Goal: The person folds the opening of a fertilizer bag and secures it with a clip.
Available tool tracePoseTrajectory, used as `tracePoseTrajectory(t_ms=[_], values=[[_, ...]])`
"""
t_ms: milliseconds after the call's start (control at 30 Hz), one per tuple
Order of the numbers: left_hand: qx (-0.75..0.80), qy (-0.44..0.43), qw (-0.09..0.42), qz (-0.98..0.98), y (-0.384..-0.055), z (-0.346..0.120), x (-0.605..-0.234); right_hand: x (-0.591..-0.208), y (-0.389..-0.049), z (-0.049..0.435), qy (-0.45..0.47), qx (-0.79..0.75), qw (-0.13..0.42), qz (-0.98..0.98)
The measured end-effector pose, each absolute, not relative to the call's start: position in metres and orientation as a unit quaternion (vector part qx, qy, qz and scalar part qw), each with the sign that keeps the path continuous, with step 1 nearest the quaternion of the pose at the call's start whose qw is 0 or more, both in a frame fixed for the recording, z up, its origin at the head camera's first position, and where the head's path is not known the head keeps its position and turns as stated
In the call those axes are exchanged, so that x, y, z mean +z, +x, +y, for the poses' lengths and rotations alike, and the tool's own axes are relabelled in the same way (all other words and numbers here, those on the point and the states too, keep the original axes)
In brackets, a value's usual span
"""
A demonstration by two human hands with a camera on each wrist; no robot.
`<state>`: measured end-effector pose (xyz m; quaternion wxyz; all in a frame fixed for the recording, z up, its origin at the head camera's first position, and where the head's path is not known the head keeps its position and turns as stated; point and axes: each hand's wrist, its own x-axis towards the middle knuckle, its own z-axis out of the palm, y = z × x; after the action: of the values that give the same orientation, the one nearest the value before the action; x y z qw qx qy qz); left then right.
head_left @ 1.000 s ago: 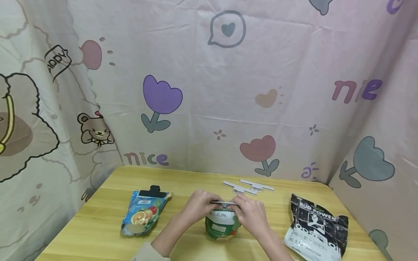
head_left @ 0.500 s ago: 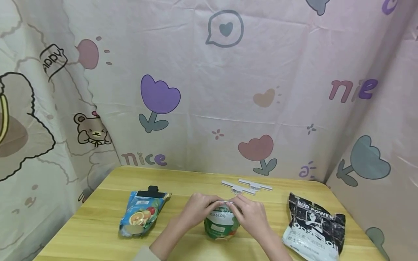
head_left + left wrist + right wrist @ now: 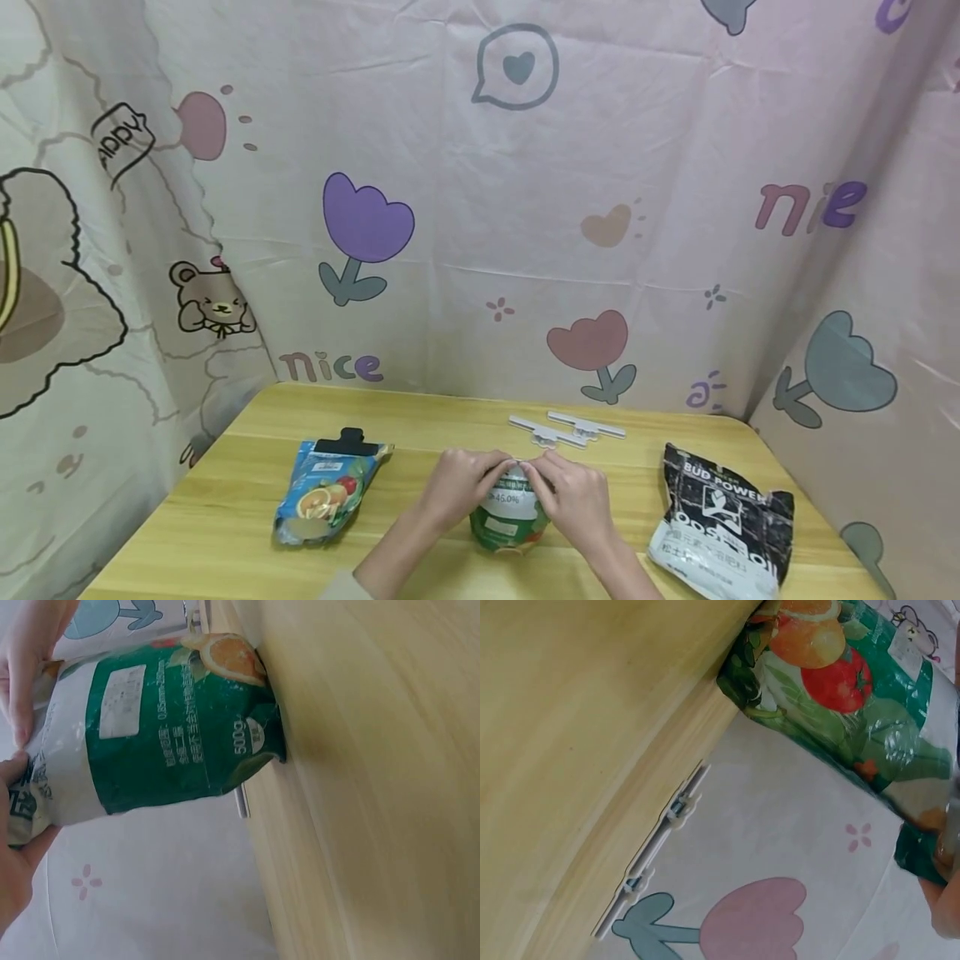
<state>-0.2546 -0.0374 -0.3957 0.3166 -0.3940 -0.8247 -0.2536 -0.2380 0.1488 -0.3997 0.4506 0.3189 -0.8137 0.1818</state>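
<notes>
A green and white plastic bag (image 3: pixel 504 527), printed with fruit and vegetables, stands upright at the front middle of the table. Its top edge is folded over, and both hands pinch it there. My left hand (image 3: pixel 459 485) grips the left part of the fold, while my right hand (image 3: pixel 576 493) holds the right part. In the left wrist view, thumb and fingers press the crumpled white top of the bag (image 3: pixel 142 727). The right wrist view shows the bag's tomato and orange side (image 3: pixel 836 682); most of the right hand is out of that frame.
Two white bag clips (image 3: pixel 534 425) lie behind the hands. At left on the wooden table (image 3: pixel 202 517) lies a blue pouch (image 3: pixel 324 498) with a black clip (image 3: pixel 347 447) across its top. A black and white bag (image 3: pixel 726 521) rests at right. Printed cloth hangs behind.
The bag's flat top edge between the hands has been folded down, and the fingertips have come closer together. The view has shifted slightly; the clips and other bags stay put.
</notes>
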Motion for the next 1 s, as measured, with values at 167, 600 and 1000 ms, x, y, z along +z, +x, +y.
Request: tracePoseTrajectory(t_ms=[167, 600, 1000], values=[[-0.279, -0.407, 0.282, -0.823, -0.255, -0.041, -0.394, -0.399, -0.237, 0.154, 0.333, 0.217, 0.436, -0.808], [-0.264, -0.393, 0.289, -0.832, -0.252, -0.041, -0.396, -0.405, -0.237, 0.157, 0.345, 0.236, 0.439, -0.796], [-0.307, -0.375, 0.228, -0.844, -0.248, -0.044, -0.392, -0.405, -0.235, 0.164, 0.360, 0.286, 0.387, -0.799]])
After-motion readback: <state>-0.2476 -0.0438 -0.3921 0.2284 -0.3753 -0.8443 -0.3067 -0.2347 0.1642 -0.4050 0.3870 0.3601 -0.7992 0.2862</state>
